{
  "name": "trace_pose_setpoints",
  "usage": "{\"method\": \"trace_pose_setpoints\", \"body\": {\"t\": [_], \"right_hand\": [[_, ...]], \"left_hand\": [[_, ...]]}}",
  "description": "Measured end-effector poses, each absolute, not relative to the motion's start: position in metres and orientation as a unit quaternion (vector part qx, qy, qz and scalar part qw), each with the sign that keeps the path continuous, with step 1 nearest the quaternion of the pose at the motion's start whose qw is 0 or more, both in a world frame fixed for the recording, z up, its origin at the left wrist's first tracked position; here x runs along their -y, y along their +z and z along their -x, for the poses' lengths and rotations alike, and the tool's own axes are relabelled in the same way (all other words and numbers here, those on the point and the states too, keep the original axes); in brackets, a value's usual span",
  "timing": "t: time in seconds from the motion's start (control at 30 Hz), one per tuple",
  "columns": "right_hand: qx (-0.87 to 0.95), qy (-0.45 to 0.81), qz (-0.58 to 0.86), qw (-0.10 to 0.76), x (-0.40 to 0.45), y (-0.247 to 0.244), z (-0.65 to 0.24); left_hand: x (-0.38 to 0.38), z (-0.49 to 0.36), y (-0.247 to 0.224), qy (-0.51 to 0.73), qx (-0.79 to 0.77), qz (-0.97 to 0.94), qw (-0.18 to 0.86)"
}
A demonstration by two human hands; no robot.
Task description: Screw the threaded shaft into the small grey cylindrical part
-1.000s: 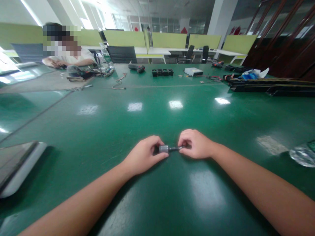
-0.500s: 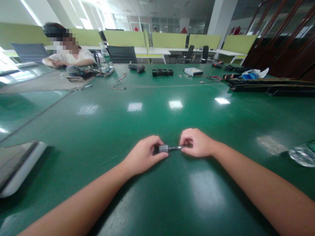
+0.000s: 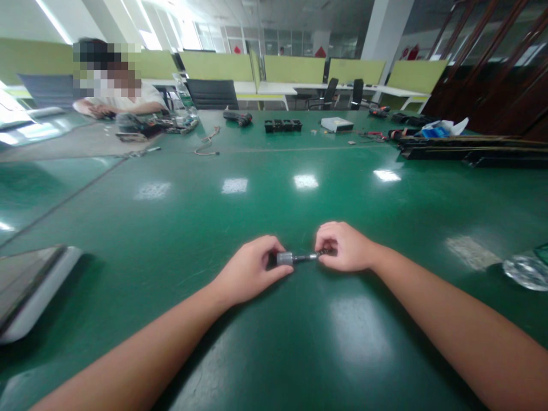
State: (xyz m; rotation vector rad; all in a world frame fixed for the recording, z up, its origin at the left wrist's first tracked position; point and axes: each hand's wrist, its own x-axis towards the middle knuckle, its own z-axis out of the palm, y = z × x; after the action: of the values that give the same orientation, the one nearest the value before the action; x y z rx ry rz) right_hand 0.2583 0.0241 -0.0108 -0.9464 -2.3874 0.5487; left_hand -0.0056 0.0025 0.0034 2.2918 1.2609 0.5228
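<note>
A small tool-like piece point(image 3: 285, 258), with a grey cylindrical body and a thin dark shaft ending in bright metal, lies sideways just over the green table point(image 3: 274, 348). My left hand point(image 3: 252, 267) is closed around the grey body, thumb and forefinger pinching it. At the shaft's right end, my right hand point(image 3: 345, 246) pinches the tip between thumb and fingers. A small dark part shows inside the right-hand fingers; its kind cannot be made out. The two hands stay a short way apart, joined by the shaft.
A pale-edged flat device point(image 3: 47, 297) rests at the left, and a clear plastic bottle point(image 3: 524, 271) at the right. Farther back are a power drill point(image 3: 237, 118), a black block point(image 3: 282, 126), a silver box point(image 3: 337, 125) and long black strips point(image 3: 471, 150). Another person point(image 3: 124, 97) sits back left.
My right hand has shifted very slightly right and away from me, exposing a little more of the shaft's bright end. My left hand looks unmoved.
</note>
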Motion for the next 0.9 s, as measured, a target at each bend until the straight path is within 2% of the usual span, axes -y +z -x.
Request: {"method": "trace_pose_setpoints", "body": {"t": [0.27,0.53,0.9], "right_hand": [[0.877,0.21,0.335,0.272,-0.018,-0.01,-0.245],[0.783,0.393,0.366,0.314,-0.015,-0.015,-0.242],[0.817,0.335,0.361,0.3,-0.018,-0.015,-0.243]], "left_hand": [[-0.003,0.006,0.002,0.194,-0.454,-0.838,0.232],[-0.004,0.007,0.002,0.188,-0.451,-0.842,0.23],[-0.004,0.007,0.001,0.189,-0.45,-0.842,0.228]]}}
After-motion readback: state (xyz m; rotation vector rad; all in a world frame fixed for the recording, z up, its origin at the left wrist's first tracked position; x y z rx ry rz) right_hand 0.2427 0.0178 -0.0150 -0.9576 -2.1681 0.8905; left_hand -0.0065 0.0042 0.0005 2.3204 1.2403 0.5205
